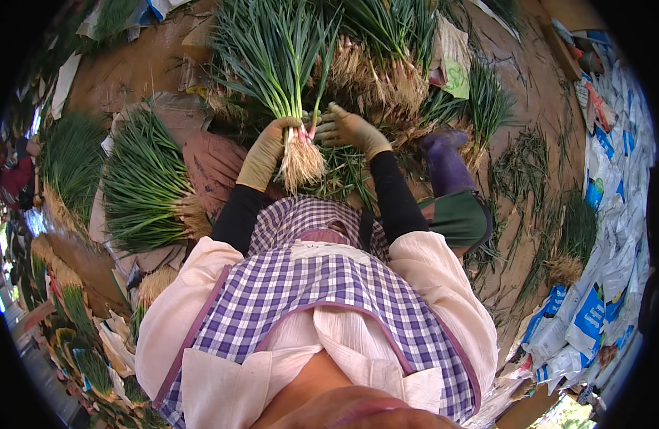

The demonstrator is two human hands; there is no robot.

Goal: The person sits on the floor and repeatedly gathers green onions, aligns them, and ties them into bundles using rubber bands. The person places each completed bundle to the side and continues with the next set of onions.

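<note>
My left hand (266,153), in a pale work glove, holds a bunch of green onions (293,80) by its white stems, leaves pointing away and pale roots hanging towards me. My gloved right hand (353,130) is just right of the bunch, fingers extended beside a pinkish stem at its right edge; whether the fingertips touch that stem I cannot tell. Beyond my hands lies a pile of green onions (396,80) with tangled roots. Loose green leaves (345,174) lie below the held bunch.
A large stack of green onions (147,185) lies at left, with another bundle (75,161) beyond. Purple boot (448,163) and scattered trimmings (522,163) are at right. White and blue plastic sacks (613,225) line the far right. Another person (19,174) is at far left.
</note>
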